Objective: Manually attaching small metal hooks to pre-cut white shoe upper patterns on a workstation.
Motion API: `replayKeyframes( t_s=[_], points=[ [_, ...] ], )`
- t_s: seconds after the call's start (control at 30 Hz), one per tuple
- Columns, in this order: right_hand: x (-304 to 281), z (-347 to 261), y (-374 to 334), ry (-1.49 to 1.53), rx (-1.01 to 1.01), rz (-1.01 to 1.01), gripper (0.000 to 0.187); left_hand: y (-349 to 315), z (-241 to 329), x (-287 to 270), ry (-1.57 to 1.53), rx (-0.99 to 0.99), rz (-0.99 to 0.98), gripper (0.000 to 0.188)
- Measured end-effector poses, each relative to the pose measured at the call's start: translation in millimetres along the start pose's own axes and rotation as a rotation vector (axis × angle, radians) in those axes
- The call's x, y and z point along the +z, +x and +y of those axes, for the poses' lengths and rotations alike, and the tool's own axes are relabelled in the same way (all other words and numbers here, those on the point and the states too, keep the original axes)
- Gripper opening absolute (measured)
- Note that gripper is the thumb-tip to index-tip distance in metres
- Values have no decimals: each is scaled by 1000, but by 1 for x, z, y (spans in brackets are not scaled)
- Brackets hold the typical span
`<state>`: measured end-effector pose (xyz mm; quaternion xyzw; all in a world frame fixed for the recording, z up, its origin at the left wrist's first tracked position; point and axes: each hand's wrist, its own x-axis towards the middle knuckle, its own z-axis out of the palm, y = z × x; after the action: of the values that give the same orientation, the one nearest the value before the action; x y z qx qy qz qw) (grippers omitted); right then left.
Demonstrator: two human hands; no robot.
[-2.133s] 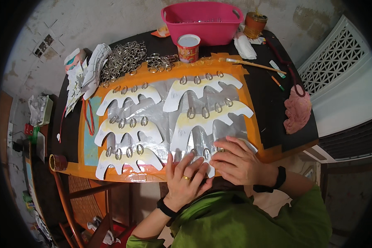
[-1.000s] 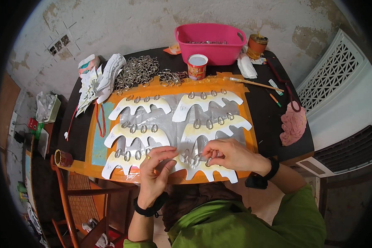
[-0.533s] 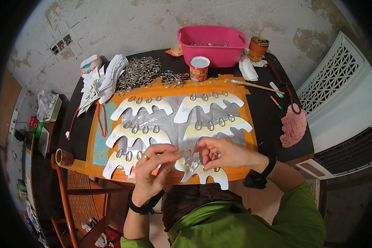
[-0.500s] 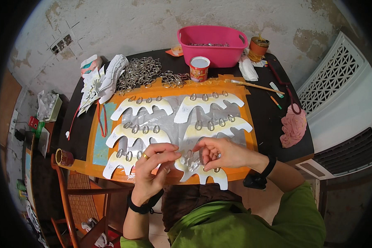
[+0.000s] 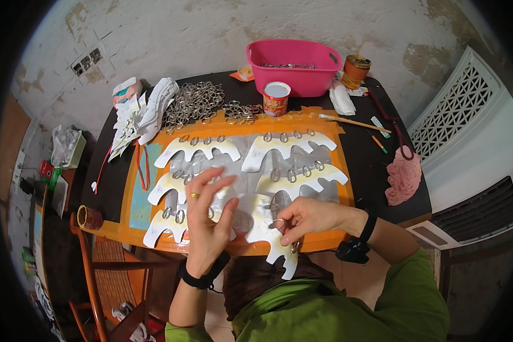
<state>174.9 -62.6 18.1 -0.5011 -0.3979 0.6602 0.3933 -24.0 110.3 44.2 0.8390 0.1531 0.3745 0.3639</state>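
Near the table's front edge lies a white scalloped cutout [image 5: 259,228] with a yellowish smear, turned so one end hangs over the edge. My right hand [image 5: 310,219] is closed over it, thumb and fingers pinching a metal ring [image 5: 277,223] that stands at the cutout's border. My left hand [image 5: 208,222] is raised to its left with fingers spread and nothing in them, partly covering another white cutout [image 5: 164,231]. More such cutouts lie in two columns, like the far right one [image 5: 290,147], with rings along their upper borders.
A pile of metal rings [image 5: 194,105] lies at the back left, beside stacked white cutouts [image 5: 157,111]. Behind stand a red tin [image 5: 276,102] and a pink basin [image 5: 293,77]. A brush [image 5: 356,121] and a pink cloth [image 5: 403,178] lie right; a small jar [image 5: 89,218] stands front left.
The near right cutout has swung round, its right end now pointing toward me. My left hand has moved up and left with fingers spreading; my right hand has come down onto the ring.
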Motion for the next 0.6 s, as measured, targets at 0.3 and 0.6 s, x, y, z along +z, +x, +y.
replayKeyframes(
  t_s=[0.3, 0.6],
  points=[
    [5, -5, -6, 237, -42, 201, 17, -97, 30, 34, -798, -614, 161, 36],
    [17, -12, -5, 210, -96, 235, 18, -86, 40, 51, -1001, -766, 58, 53]
  ],
)
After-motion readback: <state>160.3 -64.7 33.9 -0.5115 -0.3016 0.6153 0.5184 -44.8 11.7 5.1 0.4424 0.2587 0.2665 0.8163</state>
